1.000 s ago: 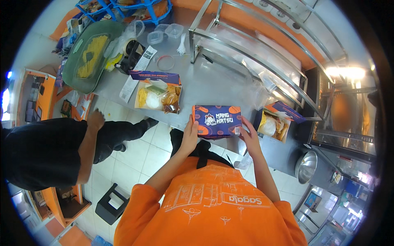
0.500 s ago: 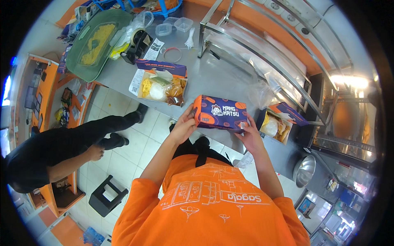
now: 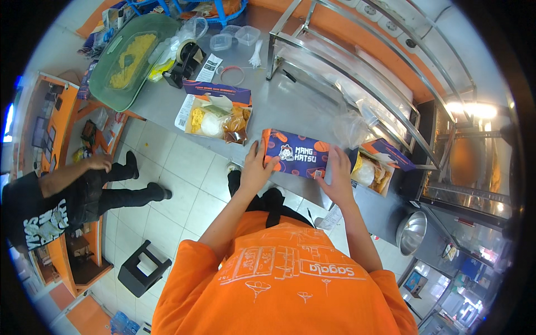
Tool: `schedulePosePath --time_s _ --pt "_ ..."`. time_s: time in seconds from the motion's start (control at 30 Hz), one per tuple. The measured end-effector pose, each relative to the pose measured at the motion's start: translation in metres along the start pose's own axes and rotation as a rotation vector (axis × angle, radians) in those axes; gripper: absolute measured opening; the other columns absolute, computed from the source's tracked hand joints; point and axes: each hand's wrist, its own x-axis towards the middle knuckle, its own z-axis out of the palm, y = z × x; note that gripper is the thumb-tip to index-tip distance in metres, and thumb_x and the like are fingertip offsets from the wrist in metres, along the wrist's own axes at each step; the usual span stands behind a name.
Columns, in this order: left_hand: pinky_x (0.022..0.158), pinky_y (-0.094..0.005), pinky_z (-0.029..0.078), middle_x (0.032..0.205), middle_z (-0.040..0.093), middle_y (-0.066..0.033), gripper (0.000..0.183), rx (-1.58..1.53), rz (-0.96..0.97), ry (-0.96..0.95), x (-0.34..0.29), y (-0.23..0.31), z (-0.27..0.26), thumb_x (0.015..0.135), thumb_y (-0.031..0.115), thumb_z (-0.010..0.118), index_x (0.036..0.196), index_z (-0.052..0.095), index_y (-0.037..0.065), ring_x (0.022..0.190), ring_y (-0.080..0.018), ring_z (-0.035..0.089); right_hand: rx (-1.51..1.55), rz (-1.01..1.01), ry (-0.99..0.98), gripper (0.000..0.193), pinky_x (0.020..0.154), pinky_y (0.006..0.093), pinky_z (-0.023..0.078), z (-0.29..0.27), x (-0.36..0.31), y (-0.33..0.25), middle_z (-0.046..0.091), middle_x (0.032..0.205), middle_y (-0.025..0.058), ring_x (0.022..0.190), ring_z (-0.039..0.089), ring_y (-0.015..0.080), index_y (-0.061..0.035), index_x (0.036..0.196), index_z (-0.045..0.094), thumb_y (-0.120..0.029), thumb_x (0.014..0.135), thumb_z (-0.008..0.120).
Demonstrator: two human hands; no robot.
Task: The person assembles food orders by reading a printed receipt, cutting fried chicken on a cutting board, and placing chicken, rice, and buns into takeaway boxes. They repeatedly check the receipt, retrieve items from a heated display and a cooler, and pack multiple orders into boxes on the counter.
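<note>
A closed purple-and-orange cardboard meal box is at the front edge of the steel counter, between my two hands. My left hand grips its left end, thumb over the near corner. At the right end, my right hand holds the near corner, its fingers up along the side. To the left lies an open meal box with white rice, yellow shreds, fried food and a brown sauce packet. Another open meal box with rice and fried pieces stands to the right, beside my right hand.
On the steel counter are a tape dispenser, a green tub, small clear containers and a metal rack. A steel bowl is at right. A co-worker and black stool are at left.
The closed box has shifted slightly left, and my hands have changed their hold at its ends. The co-worker at left has moved, with a forearm now raised.
</note>
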Motion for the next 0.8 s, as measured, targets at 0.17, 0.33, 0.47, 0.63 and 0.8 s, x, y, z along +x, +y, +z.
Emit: schedulePosePath --time_s 0.17,0.33,0.47,0.63,0.8 --pt "0.086 -0.0423 0.041 0.121 0.053 -0.0123 0.049 0.241 0.031 0.228 -0.018 0.011 -0.004 0.084 0.025 0.063 0.129 0.052 0.010 0.106 -0.0300 0.049 -0.307 -0.351 -0.189 0.079 0.104 0.0670 0.019 0.019 0.031 -0.029 0.032 0.147 0.0082 0.138 0.023 0.0369 -0.0272 0.140 0.039 -0.023 0.069 0.076" --pt "0.079 -0.0383 0.040 0.103 0.053 -0.0056 0.045 0.233 0.491 -0.007 -0.050 0.005 0.007 0.076 0.010 0.059 0.121 0.057 0.014 0.098 -0.0235 0.050 -0.363 -0.388 -0.185 0.075 0.100 0.0703 0.021 0.035 0.041 -0.032 0.034 0.146 0.0073 0.138 0.023 0.0378 -0.0315 0.139 0.040 -0.021 0.073 0.073" --pt "0.084 -0.0381 0.039 0.106 0.054 -0.0084 0.046 0.283 0.420 -0.162 -0.062 0.007 0.015 0.072 0.005 0.060 0.117 0.057 0.008 0.101 -0.0267 0.050 -0.410 -0.370 -0.147 0.072 0.100 0.0701 0.021 0.039 0.036 -0.038 0.035 0.146 0.0074 0.138 0.023 0.0383 -0.0300 0.139 0.041 -0.026 0.074 0.072" --pt "0.099 -0.0425 0.036 0.120 0.050 -0.0193 0.049 -0.404 0.010 0.511 -0.022 0.016 -0.044 0.079 0.006 0.060 0.125 0.044 -0.001 0.113 -0.0341 0.048 -0.368 -0.286 -0.230 0.069 0.100 0.0692 0.020 0.024 0.051 -0.054 0.039 0.142 0.0104 0.135 0.031 0.0345 -0.0260 0.137 0.044 -0.038 0.074 0.070" --pt "0.104 -0.0392 0.034 0.131 0.046 -0.0197 0.061 -0.220 -0.066 0.547 0.108 -0.067 -0.149 0.084 0.015 0.062 0.136 0.034 -0.002 0.123 -0.0317 0.044 0.217 0.078 -0.388 0.068 0.097 0.0412 0.040 0.051 0.135 -0.078 0.054 0.124 0.0192 0.110 0.054 0.0367 -0.0108 0.134 0.045 -0.039 0.077 0.070"
